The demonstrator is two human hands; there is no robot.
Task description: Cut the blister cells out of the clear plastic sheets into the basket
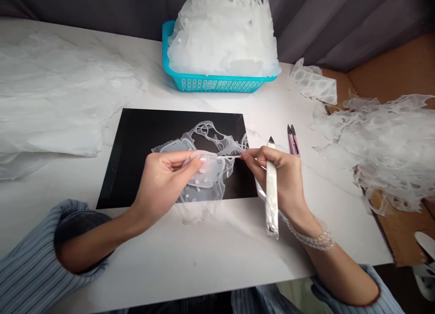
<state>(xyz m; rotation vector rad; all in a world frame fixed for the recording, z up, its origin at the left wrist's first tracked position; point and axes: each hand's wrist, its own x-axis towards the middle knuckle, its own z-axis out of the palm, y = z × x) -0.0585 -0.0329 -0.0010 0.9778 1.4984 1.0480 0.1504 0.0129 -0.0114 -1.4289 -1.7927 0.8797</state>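
Observation:
My left hand [166, 176] is closed on a translucent white moulded piece [204, 178] held just above a black mat [142, 137]. My right hand [282, 173] pinches a thin strip of trim [231, 156] that runs from that piece, and a white-wrapped tool [271, 191] with a dark pointed tip lies across its fingers. Loops of thin clear trim [210, 132] trail from the piece over the mat.
A turquoise basket [210, 84] heaped with translucent pieces stands at the back. Small pink snips [292, 141] lie right of the mat. A pile of clear trim scrap [384, 146] covers the right side. Clear plastic sheeting [50, 101] lies at the left.

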